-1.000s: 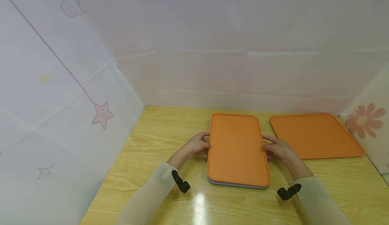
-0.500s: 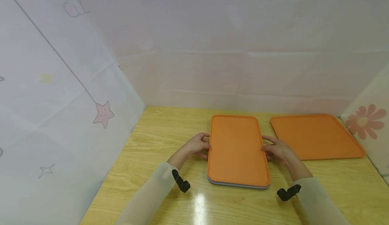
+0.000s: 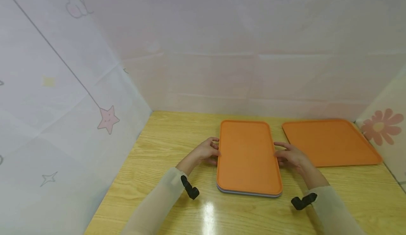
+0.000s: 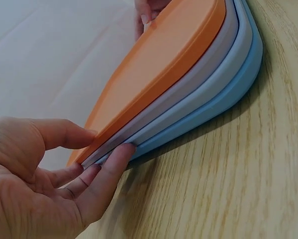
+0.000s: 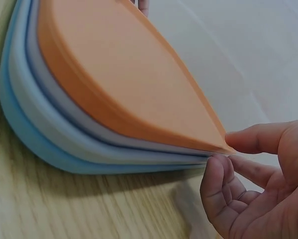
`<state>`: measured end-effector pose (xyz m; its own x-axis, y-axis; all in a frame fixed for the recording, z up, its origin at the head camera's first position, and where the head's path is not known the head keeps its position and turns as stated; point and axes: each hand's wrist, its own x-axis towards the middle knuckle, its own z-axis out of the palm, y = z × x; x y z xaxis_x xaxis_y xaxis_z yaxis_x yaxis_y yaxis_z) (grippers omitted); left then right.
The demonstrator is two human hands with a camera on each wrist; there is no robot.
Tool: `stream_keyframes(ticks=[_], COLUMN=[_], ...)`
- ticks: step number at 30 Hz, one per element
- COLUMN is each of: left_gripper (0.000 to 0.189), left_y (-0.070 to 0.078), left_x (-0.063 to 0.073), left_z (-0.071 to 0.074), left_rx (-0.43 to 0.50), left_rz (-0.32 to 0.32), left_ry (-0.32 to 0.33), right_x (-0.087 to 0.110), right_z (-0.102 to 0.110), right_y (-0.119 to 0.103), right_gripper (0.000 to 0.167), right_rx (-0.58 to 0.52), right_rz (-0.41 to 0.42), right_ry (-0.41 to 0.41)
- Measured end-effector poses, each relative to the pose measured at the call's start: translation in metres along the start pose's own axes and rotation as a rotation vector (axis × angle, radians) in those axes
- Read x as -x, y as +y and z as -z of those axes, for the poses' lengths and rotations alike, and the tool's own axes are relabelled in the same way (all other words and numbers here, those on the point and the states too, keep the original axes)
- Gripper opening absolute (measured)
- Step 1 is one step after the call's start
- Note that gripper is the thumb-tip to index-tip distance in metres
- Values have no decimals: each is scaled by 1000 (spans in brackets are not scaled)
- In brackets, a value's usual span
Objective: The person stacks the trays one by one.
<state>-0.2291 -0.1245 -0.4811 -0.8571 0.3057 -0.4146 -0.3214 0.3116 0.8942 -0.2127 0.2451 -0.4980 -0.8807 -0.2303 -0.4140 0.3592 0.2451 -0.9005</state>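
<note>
An orange tray (image 3: 248,155) tops a stack of several trays on the wooden table. Beneath it in the left wrist view lie a lavender tray (image 4: 201,72), a pale blue tray (image 4: 216,77) and a blue tray (image 4: 223,102). The stack's left edge is at my left hand (image 3: 206,151), thumb on the orange rim and fingertips against the edges below. Opposite it, my right hand (image 3: 291,157) has its thumb at the orange rim, with curled fingers just under it. The right wrist view shows the fingertips (image 5: 214,167) close to the stacked edges.
Another orange tray (image 3: 330,141) lies turned sideways at the right, behind my right hand. A printed cloth wall (image 3: 222,76) rises at the table's back edge, with more cloth at both sides. Wooden tabletop (image 3: 165,136) shows to the left.
The stack stays almost still. My right hand has shifted very slightly to the right, its thumb drawn a little outward at the rim. My left hand has barely moved.
</note>
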Motion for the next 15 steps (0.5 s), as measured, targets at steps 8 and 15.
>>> stream_keyframes(ticks=[8, 15], left_gripper=[72, 75], left_y=[-2, -5], left_x=[-3, -5], left_z=[2, 4], left_rx=[20, 38], left_rz=[5, 7], left_ry=[-20, -34], right_x=[16, 35], right_z=[27, 64], right_y=[2, 13], right_gripper=[70, 61], right_rx=[-67, -152], right_rz=[28, 61], right_ry=[7, 15])
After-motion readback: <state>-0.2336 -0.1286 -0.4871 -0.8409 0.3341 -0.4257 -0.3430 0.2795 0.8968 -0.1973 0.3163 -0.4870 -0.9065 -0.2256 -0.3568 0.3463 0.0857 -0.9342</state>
